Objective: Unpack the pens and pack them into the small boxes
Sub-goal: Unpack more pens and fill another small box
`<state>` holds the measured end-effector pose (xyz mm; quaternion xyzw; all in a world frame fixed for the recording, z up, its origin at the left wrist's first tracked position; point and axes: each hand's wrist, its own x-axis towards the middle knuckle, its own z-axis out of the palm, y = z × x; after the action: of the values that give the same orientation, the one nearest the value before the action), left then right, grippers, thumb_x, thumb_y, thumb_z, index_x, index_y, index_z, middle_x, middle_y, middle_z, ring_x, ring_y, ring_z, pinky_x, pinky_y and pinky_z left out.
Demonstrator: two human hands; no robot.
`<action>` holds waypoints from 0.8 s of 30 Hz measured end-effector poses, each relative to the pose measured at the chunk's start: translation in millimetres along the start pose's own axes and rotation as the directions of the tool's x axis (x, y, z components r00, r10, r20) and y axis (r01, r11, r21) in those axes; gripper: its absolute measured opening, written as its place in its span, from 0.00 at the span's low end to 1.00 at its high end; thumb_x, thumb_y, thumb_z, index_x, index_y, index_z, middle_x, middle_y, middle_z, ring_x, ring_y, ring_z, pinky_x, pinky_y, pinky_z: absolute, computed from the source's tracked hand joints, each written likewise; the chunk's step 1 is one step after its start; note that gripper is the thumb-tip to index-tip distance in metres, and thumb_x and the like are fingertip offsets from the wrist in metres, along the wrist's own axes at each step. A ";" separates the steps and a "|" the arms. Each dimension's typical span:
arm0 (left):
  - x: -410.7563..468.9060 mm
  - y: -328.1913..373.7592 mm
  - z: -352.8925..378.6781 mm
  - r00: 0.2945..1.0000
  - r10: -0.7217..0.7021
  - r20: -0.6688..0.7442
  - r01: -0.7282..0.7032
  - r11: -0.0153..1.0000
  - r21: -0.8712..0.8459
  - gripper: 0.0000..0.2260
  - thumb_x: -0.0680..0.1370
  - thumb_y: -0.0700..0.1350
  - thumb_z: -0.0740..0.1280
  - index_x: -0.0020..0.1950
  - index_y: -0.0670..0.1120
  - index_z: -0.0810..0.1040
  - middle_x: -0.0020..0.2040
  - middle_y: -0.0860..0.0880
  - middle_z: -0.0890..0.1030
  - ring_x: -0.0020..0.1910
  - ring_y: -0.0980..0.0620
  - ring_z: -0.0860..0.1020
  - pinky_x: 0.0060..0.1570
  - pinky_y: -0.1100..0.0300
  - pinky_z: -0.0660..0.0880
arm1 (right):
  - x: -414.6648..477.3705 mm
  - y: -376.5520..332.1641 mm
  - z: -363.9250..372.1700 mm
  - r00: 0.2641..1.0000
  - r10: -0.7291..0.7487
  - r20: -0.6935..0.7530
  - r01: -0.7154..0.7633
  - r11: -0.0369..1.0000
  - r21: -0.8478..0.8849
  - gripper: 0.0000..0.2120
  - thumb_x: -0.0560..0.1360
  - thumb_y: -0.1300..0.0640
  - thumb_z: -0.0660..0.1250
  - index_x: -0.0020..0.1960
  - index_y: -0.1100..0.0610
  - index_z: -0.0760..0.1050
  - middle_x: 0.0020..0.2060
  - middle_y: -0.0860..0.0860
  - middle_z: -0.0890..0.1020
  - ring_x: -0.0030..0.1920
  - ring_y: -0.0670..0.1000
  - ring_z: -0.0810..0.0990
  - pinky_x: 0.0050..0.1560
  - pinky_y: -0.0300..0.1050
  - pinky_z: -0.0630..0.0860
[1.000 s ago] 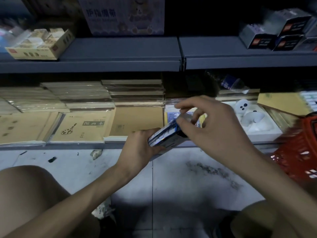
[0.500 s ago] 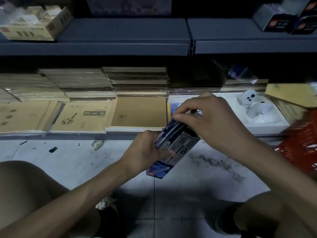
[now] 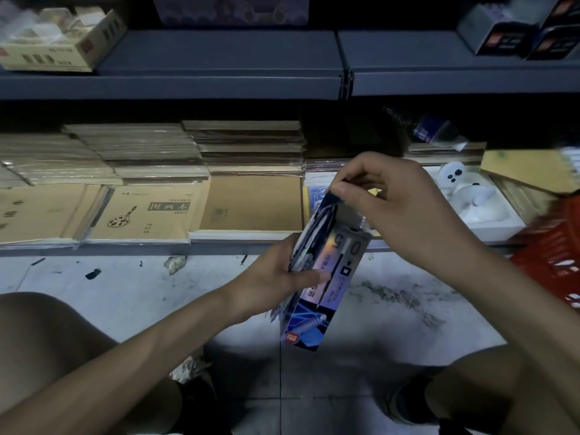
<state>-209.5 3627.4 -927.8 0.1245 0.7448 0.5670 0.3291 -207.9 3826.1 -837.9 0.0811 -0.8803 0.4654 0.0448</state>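
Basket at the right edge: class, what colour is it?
The basket is red; the head view shows it.

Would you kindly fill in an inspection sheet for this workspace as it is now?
Surface: pale tiled floor, stained and scuffed.
Job's things: pen box, held tilted above the floor; pens inside not clearly visible.
Clutter: crumpled scrap and dark bits on the floor.
Grippers: left hand grips the pen box's middle; right hand pinches its top end.
Cables: nothing seen.
Surroundings: grey shelves, stacked notebooks, red basket at right, white toy in a tray.
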 end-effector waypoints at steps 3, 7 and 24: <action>-2.0 2.0 1.8 0.999 -0.019 0.028 0.021 0.997 -0.074 0.21 0.80 0.42 0.73 0.71 0.46 0.73 0.62 0.50 0.84 0.61 0.52 0.83 0.63 0.51 0.79 | -0.2 0.3 0.1 0.999 -0.010 0.042 0.008 0.999 0.043 0.03 0.82 0.58 0.67 0.52 0.56 0.80 0.48 0.45 0.85 0.54 0.42 0.83 0.60 0.44 0.78; -3.9 8.0 4.2 0.997 -0.031 0.070 0.042 0.987 -0.153 0.17 0.79 0.40 0.73 0.67 0.44 0.78 0.59 0.48 0.86 0.59 0.48 0.84 0.63 0.50 0.79 | -0.9 -2.4 -0.5 0.999 -0.011 0.046 0.006 0.993 0.114 0.04 0.84 0.59 0.65 0.53 0.58 0.77 0.48 0.50 0.86 0.52 0.46 0.84 0.58 0.52 0.79; 1.6 -3.0 21.0 0.992 -0.093 0.090 0.109 0.975 -0.193 0.21 0.79 0.39 0.72 0.70 0.49 0.74 0.61 0.53 0.85 0.61 0.55 0.82 0.60 0.62 0.79 | 14.3 -1.4 2.1 0.981 0.177 -0.078 -0.087 0.765 0.638 0.05 0.82 0.62 0.67 0.55 0.64 0.75 0.48 0.68 0.84 0.47 0.54 0.85 0.47 0.47 0.82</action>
<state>-196.9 3643.4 -934.2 0.0759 0.6763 0.6153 0.3977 -221.7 3822.2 -835.8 -0.0024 -0.6713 0.7400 0.0409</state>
